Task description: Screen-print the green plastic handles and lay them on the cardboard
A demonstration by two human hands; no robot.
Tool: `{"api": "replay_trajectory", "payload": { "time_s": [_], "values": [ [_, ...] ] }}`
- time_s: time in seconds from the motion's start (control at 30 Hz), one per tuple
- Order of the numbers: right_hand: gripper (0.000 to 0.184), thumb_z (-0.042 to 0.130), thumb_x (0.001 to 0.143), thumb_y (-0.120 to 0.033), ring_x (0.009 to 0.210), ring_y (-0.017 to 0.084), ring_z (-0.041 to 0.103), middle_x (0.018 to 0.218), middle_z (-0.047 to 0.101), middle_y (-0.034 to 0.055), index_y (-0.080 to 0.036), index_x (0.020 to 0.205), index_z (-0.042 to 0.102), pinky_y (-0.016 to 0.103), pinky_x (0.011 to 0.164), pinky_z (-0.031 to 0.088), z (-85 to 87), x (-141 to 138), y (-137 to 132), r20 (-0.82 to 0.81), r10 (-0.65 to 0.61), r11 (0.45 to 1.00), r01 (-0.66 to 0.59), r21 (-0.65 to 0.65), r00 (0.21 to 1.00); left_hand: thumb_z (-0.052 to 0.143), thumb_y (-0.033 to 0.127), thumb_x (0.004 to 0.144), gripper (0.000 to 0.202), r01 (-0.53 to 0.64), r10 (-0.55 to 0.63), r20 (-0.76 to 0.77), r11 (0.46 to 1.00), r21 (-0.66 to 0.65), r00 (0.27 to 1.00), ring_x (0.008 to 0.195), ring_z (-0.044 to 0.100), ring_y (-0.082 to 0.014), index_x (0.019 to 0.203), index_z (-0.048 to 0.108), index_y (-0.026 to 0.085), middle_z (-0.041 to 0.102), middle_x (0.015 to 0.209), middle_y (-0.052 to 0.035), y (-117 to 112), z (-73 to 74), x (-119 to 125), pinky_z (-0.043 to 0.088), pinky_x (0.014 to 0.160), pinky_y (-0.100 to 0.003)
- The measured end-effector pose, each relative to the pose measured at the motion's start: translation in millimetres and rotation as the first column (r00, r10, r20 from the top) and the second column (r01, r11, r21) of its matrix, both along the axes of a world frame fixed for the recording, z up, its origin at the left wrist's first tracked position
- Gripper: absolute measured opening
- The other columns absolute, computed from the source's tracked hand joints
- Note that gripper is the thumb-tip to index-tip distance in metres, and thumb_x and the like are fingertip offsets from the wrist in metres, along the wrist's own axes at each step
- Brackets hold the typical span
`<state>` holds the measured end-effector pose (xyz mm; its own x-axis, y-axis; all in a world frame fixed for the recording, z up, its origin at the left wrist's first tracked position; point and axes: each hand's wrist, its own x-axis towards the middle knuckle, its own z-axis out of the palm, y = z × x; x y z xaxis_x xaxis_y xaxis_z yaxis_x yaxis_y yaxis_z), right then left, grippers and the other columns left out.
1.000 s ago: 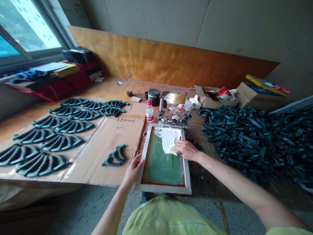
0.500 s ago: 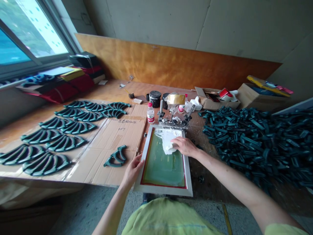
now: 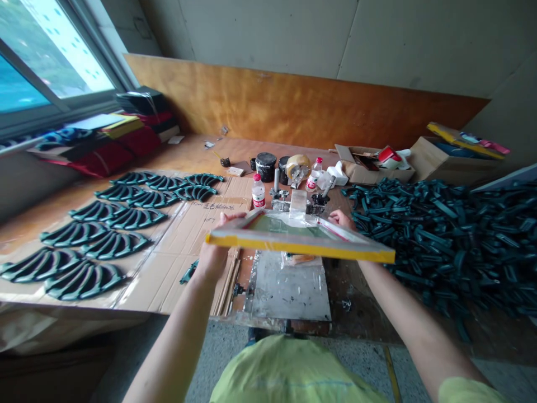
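A screen-printing frame [image 3: 302,245] is tilted up, its near edge with yellow tape raised and its far end at the metal hinge clamp [image 3: 280,200]. My left hand [image 3: 216,249] is closed around the frame's left side. On the right side, my right hand [image 3: 343,220] grips the frame, its fingers partly hidden. Below lies a grey metal base plate [image 3: 289,288], with a small item near its far end that I cannot make out. A dark green curved plastic part [image 3: 189,272] lies left of my left hand, partly covered by it.
Rows of dark green fan-shaped parts [image 3: 115,244] lie on cardboard [image 3: 168,268] at left. A heap of green parts [image 3: 444,240] fills the right side. Behind the clamp stand a red-capped bottle [image 3: 258,193], a black tub [image 3: 265,167], a tape roll [image 3: 298,168] and an open carton [image 3: 356,170].
The near end of the frame has swung up off the base plate. My right hand has left the white cloth and taken the frame's right side; my left hand has risen with the frame.
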<state>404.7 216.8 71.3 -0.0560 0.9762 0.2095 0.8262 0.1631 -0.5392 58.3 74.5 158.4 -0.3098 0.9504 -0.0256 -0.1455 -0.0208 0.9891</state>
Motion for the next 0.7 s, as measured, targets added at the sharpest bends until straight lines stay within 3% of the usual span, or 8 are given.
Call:
{"api": "replay_trajectory", "payload": {
  "time_s": [0.13,0.23,0.3,0.37,0.43,0.5,0.6,0.7],
  "values": [
    [0.036,0.064,0.085,-0.035,0.092,0.022,0.063,0.099,0.069,0.0081,-0.018,0.117,0.059,0.035,0.083,0.048,-48.0,-9.2,-42.1,0.022,0.249,0.966,-0.246,-0.084,0.968,0.056,0.063,0.081,0.049,0.030,-0.040,0.085,0.993,0.113,0.996,0.070,0.063,-0.0138,0.089,0.065,0.015,0.069,0.082,-0.0065,35.6,26.3,6.7,0.048,0.056,-0.020],
    [0.039,0.072,0.080,-0.028,0.102,0.023,0.058,0.107,0.066,0.0067,-0.022,0.117,0.060,0.037,0.091,0.044,-55.7,-26.0,-59.4,0.156,0.384,0.923,-0.374,-0.091,0.910,0.056,0.062,0.083,0.046,-0.023,0.001,0.161,0.990,0.138,0.987,0.067,0.062,-0.0110,0.099,0.062,0.019,0.069,0.084,-0.0041,36.0,21.2,15.6,0.047,0.055,-0.018],
    [0.020,0.070,0.083,-0.023,0.099,0.022,0.056,0.100,0.064,0.0049,-0.022,0.102,0.065,0.036,0.089,0.043,-46.5,-35.3,-68.2,0.201,0.392,0.920,-0.382,-0.088,0.898,0.059,0.060,0.083,0.048,-0.025,0.013,0.194,0.998,0.059,0.981,0.066,0.062,-0.0107,0.109,0.060,0.020,0.070,0.085,-0.0036,20.1,-0.3,27.6,0.047,0.054,-0.018],
    [0.006,0.066,0.086,-0.021,0.094,0.021,0.054,0.094,0.062,0.0051,-0.020,0.092,0.065,0.034,0.086,0.043,-32.3,-47.1,-84.5,0.198,0.361,0.932,-0.362,-0.035,0.911,0.061,0.059,0.082,0.052,0.126,-0.091,0.217,0.980,-0.153,0.972,0.064,0.064,-0.0127,0.110,0.062,0.015,0.071,0.087,-0.0077,-5.1,-31.5,45.9,0.048,0.051,-0.019],
    [0.006,0.063,0.089,-0.023,0.093,0.021,0.053,0.091,0.061,0.0060,-0.018,0.091,0.064,0.034,0.084,0.043,-20.3,-64.9,-111.5,0.192,0.365,0.922,-0.382,0.060,0.911,0.061,0.059,0.082,0.055,0.347,-0.239,0.299,0.850,-0.396,0.924,0.073,0.068,-0.0187,0.112,0.063,0.012,0.072,0.098,-0.0148,-32.9,-64.1,66.7,0.051,0.051,-0.023],
    [0.009,0.060,0.091,-0.026,0.092,0.022,0.052,0.089,0.061,0.0061,-0.019,0.092,0.064,0.034,0.084,0.043,-16.3,-85.3,-141.3,0.233,0.476,0.848,-0.513,0.134,0.848,0.055,0.055,0.088,0.048,0.392,-0.188,0.420,0.785,-0.479,0.888,0.084,0.071,-0.0221,0.112,0.063,0.014,0.072,0.104,-0.0155,-56.2,-91.4,81.7,0.055,0.058,-0.027],
    [0.015,0.056,0.094,-0.029,0.092,0.020,0.054,0.091,0.063,0.0044,-0.021,0.104,0.065,0.033,0.085,0.042,-25.9,-92.8,-163.7,0.264,0.654,0.701,-0.699,0.139,0.709,0.048,0.043,0.095,0.031,0.293,-0.008,0.481,0.802,-0.521,0.877,0.078,0.072,-0.0194,0.102,0.063,0.017,0.074,0.094,-0.0105,-76.3,-121.4,72.9,0.054,0.054,-0.025],
    [0.021,0.051,0.094,-0.017,0.091,0.017,0.057,0.094,0.066,0.0034,-0.022,0.109,0.066,0.028,0.081,0.044,-42.0,-38.4,-145.1,0.209,0.447,0.882,-0.468,0.060,0.870,0.039,0.040,0.098,0.031,0.048,0.208,0.333,0.782,-0.621,0.919,0.066,0.072,-0.0174,0.093,0.060,0.019,0.074,0.082,-0.0067,-87.1,-149.7,18.4,0.052,0.049,-0.023]
  ]
}}
